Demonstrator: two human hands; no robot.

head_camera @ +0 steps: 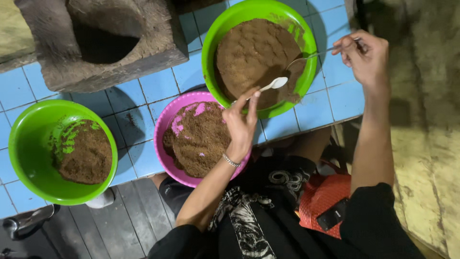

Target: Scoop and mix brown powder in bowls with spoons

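Observation:
My left hand (241,120), with a thin bracelet at the wrist, holds a white spoon (275,83) whose bowl rests on the brown crumbly mass in the large green bowl (211,52) at the top centre. My right hand (366,55) pinches the handle of a metal spoon (298,61) that reaches into the same bowl from the right. Under my left hand sits a pink bowl (165,120), also filled with brown mass.
A second green bowl (28,144) with a smaller heap of brown mass stands at the left on the blue tiled counter (158,84). A hollowed stone block (105,43) sits at the top left. A red bag (323,194) with a dark phone (333,214) lies on my lap.

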